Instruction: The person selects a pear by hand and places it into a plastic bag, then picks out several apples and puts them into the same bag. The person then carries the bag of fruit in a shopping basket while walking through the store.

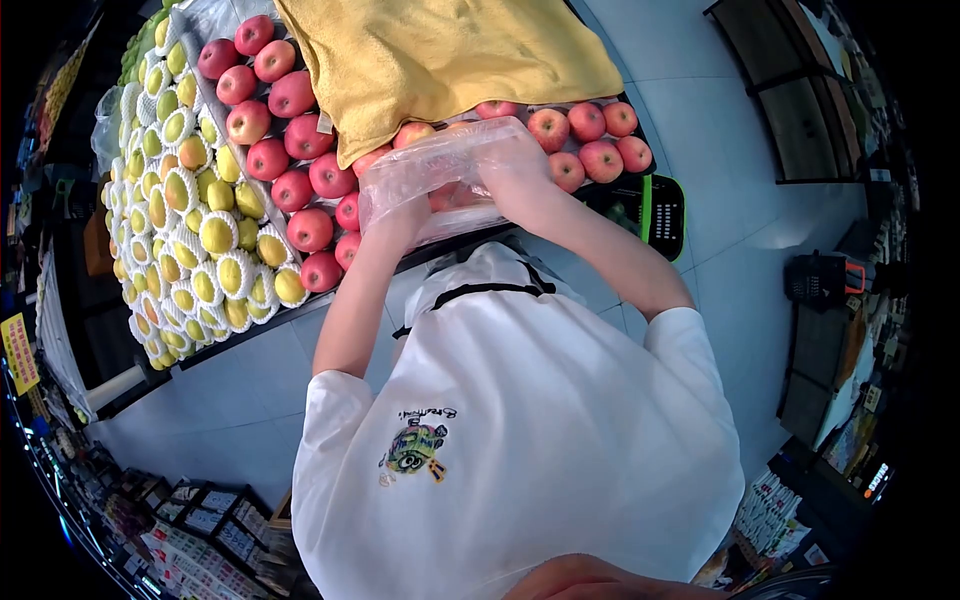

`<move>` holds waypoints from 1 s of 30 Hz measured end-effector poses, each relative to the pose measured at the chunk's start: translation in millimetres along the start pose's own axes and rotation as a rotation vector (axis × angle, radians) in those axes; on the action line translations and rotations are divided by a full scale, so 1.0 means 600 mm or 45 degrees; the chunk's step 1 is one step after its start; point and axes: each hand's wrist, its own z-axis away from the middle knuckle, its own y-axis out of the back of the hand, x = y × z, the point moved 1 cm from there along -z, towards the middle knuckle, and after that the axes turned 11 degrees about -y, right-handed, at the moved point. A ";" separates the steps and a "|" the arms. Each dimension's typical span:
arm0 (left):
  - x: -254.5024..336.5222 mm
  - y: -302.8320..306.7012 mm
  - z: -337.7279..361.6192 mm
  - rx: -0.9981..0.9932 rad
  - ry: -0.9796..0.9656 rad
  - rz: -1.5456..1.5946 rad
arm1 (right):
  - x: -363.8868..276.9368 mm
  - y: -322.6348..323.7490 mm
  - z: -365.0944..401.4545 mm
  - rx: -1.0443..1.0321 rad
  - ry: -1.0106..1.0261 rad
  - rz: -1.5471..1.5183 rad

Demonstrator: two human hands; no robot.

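Note:
A clear plastic bag (pixel 425 170) is spread over the front of the apple display. My left hand (pixel 402 212) is at the bag's left side, partly covered by the film, and its fingers are hidden. On the other side, my right hand (pixel 512 168) reaches into or under the same film; its fingers do not show clearly either. Red apples (pixel 310 230) lie in rows to the left of the bag, and more apples (pixel 601 160) sit to its right. Some apples show blurred through the plastic. Just behind the bag, a yellow towel (pixel 450 60) covers part of the display.
Yellow-green fruit in white foam nets (pixel 215 235) is heaped at the left. A black basket with a green edge (pixel 665 215) stands beside the display's right end. Another black basket (pixel 820 280) is farther right on the tiled floor (pixel 720 130). Packaged goods (pixel 200 560) stand at lower left.

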 end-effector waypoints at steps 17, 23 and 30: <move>0.017 0.052 -0.020 0.108 -0.597 -0.207 | 0.030 -0.057 -0.052 -0.656 0.067 0.430; -0.035 0.018 -0.021 -0.170 -0.400 -0.222 | -0.066 -0.012 0.049 0.270 0.650 0.108; -0.013 0.044 0.000 -0.139 -0.500 -0.117 | -0.054 -0.023 0.038 0.602 0.121 0.151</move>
